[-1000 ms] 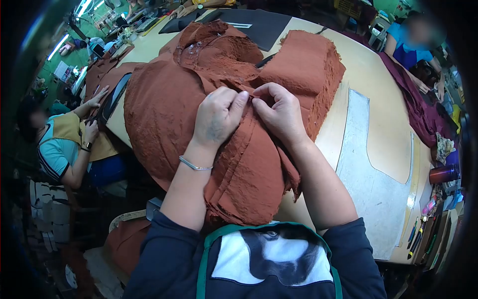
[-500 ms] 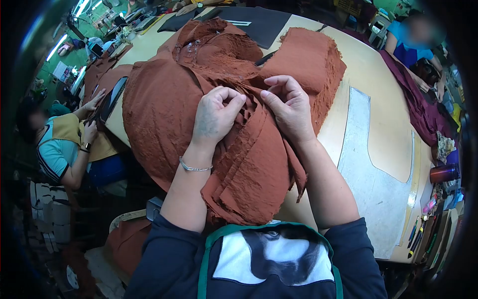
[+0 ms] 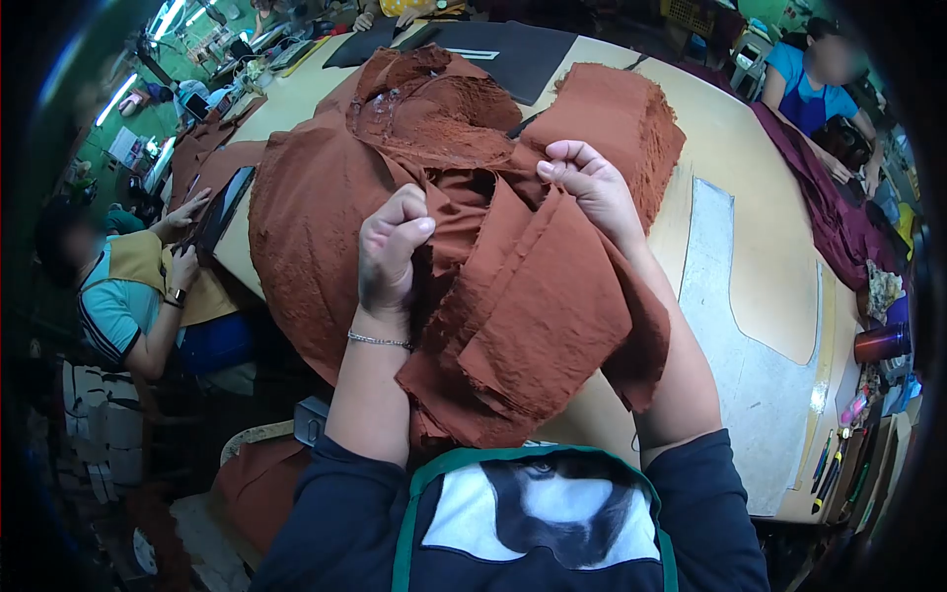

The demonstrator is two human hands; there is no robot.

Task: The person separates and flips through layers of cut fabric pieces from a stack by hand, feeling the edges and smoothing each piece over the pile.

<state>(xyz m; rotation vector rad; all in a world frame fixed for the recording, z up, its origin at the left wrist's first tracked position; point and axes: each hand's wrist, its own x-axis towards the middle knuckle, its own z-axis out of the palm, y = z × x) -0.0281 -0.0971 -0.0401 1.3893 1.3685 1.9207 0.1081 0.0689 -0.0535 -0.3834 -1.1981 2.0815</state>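
Observation:
A large heap of rust-red fabric pieces [image 3: 543, 316] with frayed edges lies over the near part of the table and hangs toward my body. My left hand [image 3: 395, 247] is closed on a fabric edge left of the middle. To the right, my right hand [image 3: 590, 187] pinches another edge of the same fabric between thumb and fingers. Between the two hands the cloth spreads in folds, with several layers showing below. A folded rust-red stack [image 3: 602, 118] lies just behind my right hand.
The pale table [image 3: 769, 237] bears a grey L-shaped template [image 3: 725, 326] at the right. Dark sheet material [image 3: 528, 59] lies at the back. Cutters and pens [image 3: 827, 474] line the right edge. One co-worker [image 3: 128, 286] is at the left, another [image 3: 814, 89] at the back right.
My hands have moved apart, the left one leftward and the right one rightward. The fabric between them has spread, and its right flap has swung toward my right forearm.

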